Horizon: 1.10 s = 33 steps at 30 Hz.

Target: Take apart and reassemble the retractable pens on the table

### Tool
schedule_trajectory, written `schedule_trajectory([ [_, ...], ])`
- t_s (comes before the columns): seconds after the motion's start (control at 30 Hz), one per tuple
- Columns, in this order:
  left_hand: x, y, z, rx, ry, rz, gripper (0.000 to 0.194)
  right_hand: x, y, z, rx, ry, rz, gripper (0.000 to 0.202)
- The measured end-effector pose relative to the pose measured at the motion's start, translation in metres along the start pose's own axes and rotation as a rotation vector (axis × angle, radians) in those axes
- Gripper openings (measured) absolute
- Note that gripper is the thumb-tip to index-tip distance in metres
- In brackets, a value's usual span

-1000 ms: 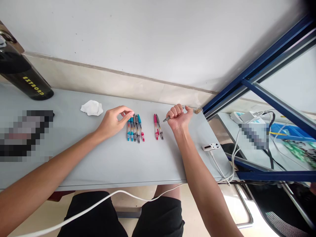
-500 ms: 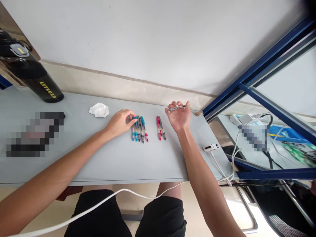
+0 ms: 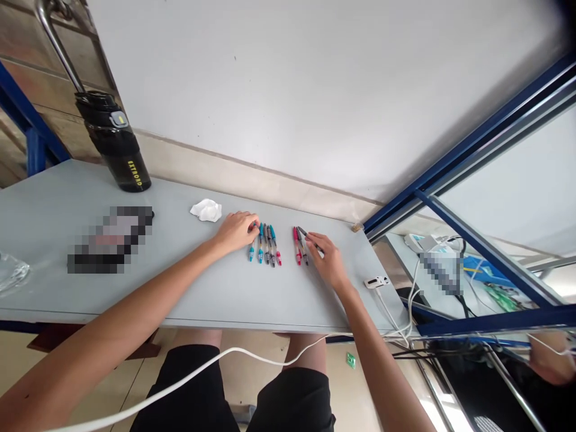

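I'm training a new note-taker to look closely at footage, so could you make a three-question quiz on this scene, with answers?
1. What does the right hand hold?
2. True or false: in the picture, the crumpled white paper lies between the black bottle and the left hand.
3. What colour is the cap end of the leftmost pen, the one by the left hand?
a) pink
b) teal
c) yellow

Key:
1. A dark grey pen.
2. True.
3. b) teal.
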State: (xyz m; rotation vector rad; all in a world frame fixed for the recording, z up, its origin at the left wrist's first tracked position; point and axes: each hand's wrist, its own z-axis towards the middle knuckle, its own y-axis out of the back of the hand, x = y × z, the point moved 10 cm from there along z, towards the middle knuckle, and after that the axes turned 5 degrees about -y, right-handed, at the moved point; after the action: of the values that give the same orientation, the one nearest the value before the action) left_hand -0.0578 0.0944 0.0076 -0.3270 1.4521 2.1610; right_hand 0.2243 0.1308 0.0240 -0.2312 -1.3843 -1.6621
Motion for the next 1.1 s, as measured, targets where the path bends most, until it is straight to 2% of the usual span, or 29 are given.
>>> schedule_trajectory([
  [0.1,0.003,0.002,0.0,-0.009,0.025,0.008,0.013,-0.004,-0.008,-0.018,0.032,0.015,-0.134,0.057],
  [0.2,0.007,0.003,0.0,-0.017,0.054,-0.009,0.013,-0.003,-0.019,-0.024,0.087,0.005,-0.197,0.058],
  [0.53,0.011,0.006,0.001,-0.035,0.093,-0.032,0.011,-0.001,-0.03,-0.008,0.073,-0.028,-0.26,0.058],
  [0.8,0.028,0.004,-0.001,-0.064,0.223,-0.163,0.028,0.006,-0.037,-0.002,0.026,0.006,-0.311,0.055],
  [0.93,0.04,0.006,0.0,-0.15,0.307,-0.377,0.029,0.01,-0.039,-0.006,0.003,0.003,-0.314,0.048],
  [1.03,0.042,0.01,0.002,-0.241,0.355,-0.711,0.028,0.016,-0.039,-0.01,-0.011,0.007,-0.314,0.045],
  [1.1,0.037,0.011,0.005,-0.269,0.368,-0.999,0.03,0.02,-0.039,-0.013,-0.015,0.013,-0.307,0.043],
])
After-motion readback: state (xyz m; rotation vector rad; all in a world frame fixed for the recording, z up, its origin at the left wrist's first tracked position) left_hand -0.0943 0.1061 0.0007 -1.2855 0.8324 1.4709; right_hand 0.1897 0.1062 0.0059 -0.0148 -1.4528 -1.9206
